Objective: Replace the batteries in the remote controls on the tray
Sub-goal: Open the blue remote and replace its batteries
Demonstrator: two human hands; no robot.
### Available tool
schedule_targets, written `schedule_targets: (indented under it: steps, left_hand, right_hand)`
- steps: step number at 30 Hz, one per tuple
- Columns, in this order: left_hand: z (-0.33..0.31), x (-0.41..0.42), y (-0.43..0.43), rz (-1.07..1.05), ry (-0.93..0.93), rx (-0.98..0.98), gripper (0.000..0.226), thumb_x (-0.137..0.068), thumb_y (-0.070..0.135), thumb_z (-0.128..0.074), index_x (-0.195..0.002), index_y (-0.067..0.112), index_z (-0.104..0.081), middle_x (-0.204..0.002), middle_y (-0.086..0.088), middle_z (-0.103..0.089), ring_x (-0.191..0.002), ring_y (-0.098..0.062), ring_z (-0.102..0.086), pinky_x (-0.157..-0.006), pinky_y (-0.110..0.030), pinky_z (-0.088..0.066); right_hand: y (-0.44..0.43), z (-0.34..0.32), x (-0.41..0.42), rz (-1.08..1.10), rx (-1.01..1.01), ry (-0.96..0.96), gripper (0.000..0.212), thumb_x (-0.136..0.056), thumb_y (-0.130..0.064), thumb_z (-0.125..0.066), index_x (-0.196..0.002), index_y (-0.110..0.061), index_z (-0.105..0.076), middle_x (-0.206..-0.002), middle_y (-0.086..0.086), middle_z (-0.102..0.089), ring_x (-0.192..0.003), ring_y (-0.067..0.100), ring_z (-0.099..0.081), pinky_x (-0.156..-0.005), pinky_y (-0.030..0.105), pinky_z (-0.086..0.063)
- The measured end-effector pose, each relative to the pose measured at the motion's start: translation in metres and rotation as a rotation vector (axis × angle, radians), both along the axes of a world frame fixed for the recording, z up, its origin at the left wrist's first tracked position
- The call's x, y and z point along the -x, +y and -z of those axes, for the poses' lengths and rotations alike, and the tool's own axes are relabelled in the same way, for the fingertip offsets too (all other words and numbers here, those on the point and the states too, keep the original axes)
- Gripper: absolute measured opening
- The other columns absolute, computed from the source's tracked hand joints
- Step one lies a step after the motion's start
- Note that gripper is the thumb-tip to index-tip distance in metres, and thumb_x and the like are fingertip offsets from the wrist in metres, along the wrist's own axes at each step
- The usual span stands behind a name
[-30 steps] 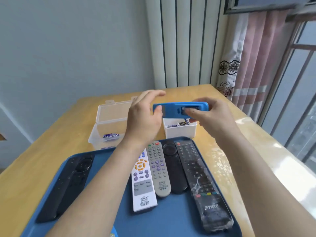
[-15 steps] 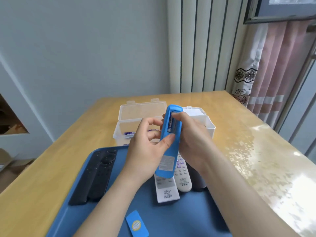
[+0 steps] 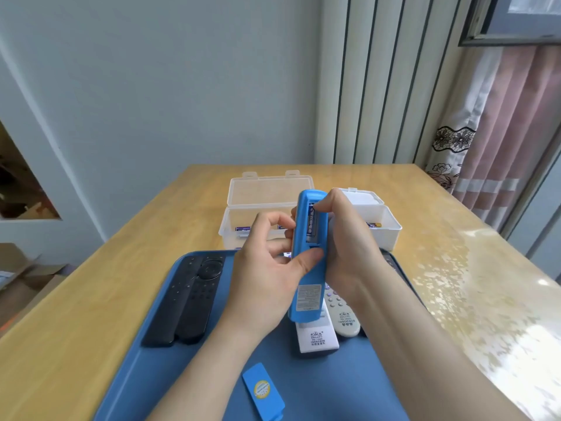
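the left hand (image 3: 267,268) grips a blue remote (image 3: 309,259) upright above the blue tray (image 3: 170,360), back facing the camera. the right hand (image 3: 343,238) pinches at the battery (image 3: 311,223) in its open compartment. the blue battery cover (image 3: 263,390) lies on the tray.

Nothing really readable: print on the white remote (image 3: 317,340), the blue remote (image 3: 308,278) label and the battery (image 3: 311,223) is all blur.

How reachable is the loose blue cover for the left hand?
Not yet, probably: the left hand grips the blue remote. The cover lies uncovered on the tray, so the path looks free once it lets go.
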State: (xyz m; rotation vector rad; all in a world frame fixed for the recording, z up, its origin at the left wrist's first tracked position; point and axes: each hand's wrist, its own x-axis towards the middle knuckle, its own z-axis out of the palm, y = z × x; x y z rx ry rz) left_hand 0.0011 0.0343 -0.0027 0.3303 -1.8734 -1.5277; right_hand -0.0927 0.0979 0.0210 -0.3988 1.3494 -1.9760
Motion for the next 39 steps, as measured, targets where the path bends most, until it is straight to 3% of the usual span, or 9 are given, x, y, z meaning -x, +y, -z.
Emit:
schedule_targets:
  steps: [4,7,12,15,19,22,26,31,39]
  left_hand:
    - [-0.003,-0.001,-0.005,-0.021,0.083,-0.075,0.033,-0.075,0.023,-0.073,-0.098,0.017,-0.050,-0.089,-0.005,-0.076,-0.078,-0.026,-0.073,-0.079,-0.049,-0.057]
    - [-0.002,-0.001,-0.010,-0.054,0.105,-0.091,0.032,-0.073,0.032,-0.071,-0.096,0.022,-0.052,-0.089,-0.005,-0.075,-0.080,-0.023,-0.073,-0.077,-0.047,-0.057]
    - [0.001,-0.003,-0.019,-0.370,0.112,0.518,0.021,-0.084,0.027,-0.071,-0.095,0.027,-0.053,-0.103,0.017,-0.058,-0.096,-0.008,-0.055,-0.074,-0.012,-0.046]
    - [0.001,-0.005,-0.025,-0.433,0.153,0.738,0.025,-0.081,0.015,-0.069,-0.101,0.017,-0.054,-0.108,0.011,-0.057,-0.097,-0.011,-0.051,-0.079,-0.015,-0.041]
    - [0.001,-0.005,-0.029,-0.455,0.154,0.893,0.032,-0.077,0.004,-0.072,-0.101,0.012,-0.052,-0.108,0.002,-0.060,-0.097,-0.015,-0.049,-0.080,-0.025,-0.043]
    - [0.000,-0.006,-0.030,-0.462,0.122,0.922,0.036,-0.077,0.003,-0.072,-0.101,0.015,-0.049,-0.102,0.002,-0.060,-0.093,-0.014,-0.049,-0.079,-0.020,-0.040]
    - [-0.004,-0.006,-0.030,-0.499,0.092,0.923,0.026,-0.079,0.004,-0.069,-0.097,0.013,-0.052,-0.093,0.010,-0.054,-0.082,-0.008,-0.044,-0.072,-0.014,-0.032]
    - [-0.010,0.002,-0.035,-0.497,0.049,0.881,0.017,-0.080,-0.001,-0.065,-0.089,0.009,-0.055,-0.083,0.008,-0.058,-0.070,-0.001,-0.035,-0.063,-0.014,-0.030]
    - [-0.007,-0.001,-0.045,-0.404,0.012,0.775,0.026,-0.079,-0.008,-0.058,-0.092,0.015,-0.056,-0.079,0.008,-0.057,-0.063,-0.002,-0.048,-0.059,-0.009,-0.035]
  right_hand:
    - [0.003,0.003,-0.002,-0.153,0.002,0.028,0.033,-0.090,-0.025,-0.051,-0.114,-0.007,-0.065,-0.096,0.014,-0.069,-0.082,0.027,-0.066,-0.073,0.036,-0.053]
    - [0.006,0.011,-0.011,-0.266,0.042,0.014,0.028,-0.097,-0.028,-0.051,-0.120,-0.015,-0.062,-0.106,0.014,-0.069,-0.093,0.028,-0.066,-0.077,0.039,-0.053]
    - [0.011,0.015,-0.016,-0.208,0.036,0.203,0.021,-0.101,-0.036,-0.047,-0.113,-0.029,-0.063,-0.110,0.016,-0.069,-0.090,0.029,-0.067,-0.080,0.047,-0.052]
    - [0.016,0.014,-0.020,-0.159,-0.041,0.380,0.025,-0.101,-0.046,-0.042,-0.102,-0.039,-0.066,-0.091,0.004,-0.069,-0.072,0.021,-0.066,-0.080,0.049,-0.054]
    - [0.016,0.016,-0.024,-0.116,-0.082,0.498,0.029,-0.100,-0.051,-0.037,-0.102,-0.046,-0.066,-0.095,0.007,-0.071,-0.072,0.023,-0.068,-0.081,0.049,-0.055]
    - [0.015,0.017,-0.023,-0.105,-0.077,0.549,0.031,-0.103,-0.047,-0.035,-0.107,-0.037,-0.064,-0.092,0.010,-0.070,-0.071,0.023,-0.067,-0.075,0.043,-0.055]
    - [0.016,0.016,-0.023,-0.132,-0.064,0.604,0.035,-0.106,-0.036,-0.031,-0.113,-0.016,-0.060,-0.076,0.003,-0.059,-0.061,0.010,-0.058,-0.056,0.019,-0.046]
    - [0.010,0.022,-0.022,-0.109,-0.086,0.651,0.034,-0.106,-0.032,-0.031,-0.109,-0.013,-0.058,-0.083,0.007,-0.055,-0.058,0.009,-0.055,-0.053,0.022,-0.046]
    - [0.006,0.030,-0.023,-0.083,-0.178,0.733,0.030,-0.106,-0.035,-0.031,-0.088,-0.027,-0.053,-0.079,0.006,-0.056,-0.054,0.011,-0.055,-0.052,0.023,-0.044]
